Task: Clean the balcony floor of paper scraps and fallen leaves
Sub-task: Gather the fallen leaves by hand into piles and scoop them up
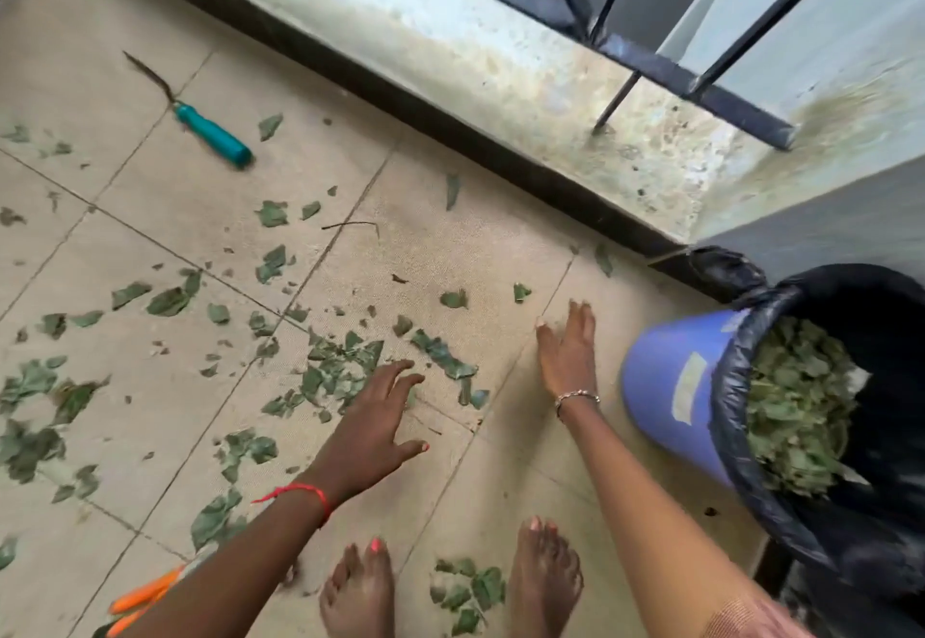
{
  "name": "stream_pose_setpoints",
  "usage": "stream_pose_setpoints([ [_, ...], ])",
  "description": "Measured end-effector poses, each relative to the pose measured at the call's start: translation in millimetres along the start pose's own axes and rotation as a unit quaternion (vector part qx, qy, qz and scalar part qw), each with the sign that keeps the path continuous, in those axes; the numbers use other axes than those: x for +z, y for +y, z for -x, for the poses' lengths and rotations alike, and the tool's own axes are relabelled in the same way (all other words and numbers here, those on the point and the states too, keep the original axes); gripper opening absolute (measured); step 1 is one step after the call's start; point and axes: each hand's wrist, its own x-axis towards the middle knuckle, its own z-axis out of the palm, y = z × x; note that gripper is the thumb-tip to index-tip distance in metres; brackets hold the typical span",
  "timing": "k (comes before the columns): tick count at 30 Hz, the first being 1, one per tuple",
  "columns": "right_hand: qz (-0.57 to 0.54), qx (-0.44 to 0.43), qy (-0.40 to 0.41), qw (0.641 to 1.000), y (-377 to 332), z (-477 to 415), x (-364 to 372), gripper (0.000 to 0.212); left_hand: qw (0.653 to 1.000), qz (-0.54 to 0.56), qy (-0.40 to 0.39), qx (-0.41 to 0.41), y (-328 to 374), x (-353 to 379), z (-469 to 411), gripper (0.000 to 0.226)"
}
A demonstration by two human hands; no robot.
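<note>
Balcony tiles, mid-gather: our left hand (pixel 380 417) & right hand (pixel 568 354), both spread open and holding nothing, close on the leaf pile (pixel 340 372). Next, we reckon: scoop it w/ both palms into the lined bin (pixel 670 387) nearby.

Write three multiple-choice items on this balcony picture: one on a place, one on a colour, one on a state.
1. Where does the purple bin stand?
A. Just beside the right hand
B. Between the person's feet
C. Outside the railing

2. What colour is the handle of the tool?
A. Red
B. Teal
C. Yellow

3. How is the left hand?
A. Gripping the tool
B. Closed in a fist
C. Open, fingers spread by the leaves

Answers:
1 A, the bin stands immediately right of the right hand.
2 B, the handle is plainly teal.
3 C, its fingers are straight and hold nothing.
</note>
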Motion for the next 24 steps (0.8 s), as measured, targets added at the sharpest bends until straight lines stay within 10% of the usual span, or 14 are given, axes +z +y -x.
stream_pose_setpoints([
  [6,0.037,-0.041,0.178,0.982,16.0,-100.8,12.5,0.059,0.99,-0.052,0.097,0.09,-43.1,23.1,-60.0,0.092],
  [16,0.036,-0.334,-0.021,0.942,-15.9,-30.1,120.9,0.054,0.964,-0.057,0.212,0.148,-88.7,14.1,-98.6,0.07],
  [24,0.149,-0.373,0.033,0.915,-91.0,-149.7,110.6,0.07,0.971,-0.016,0.22,0.091,-114.8,-15.0,-126.9,0.071],
])
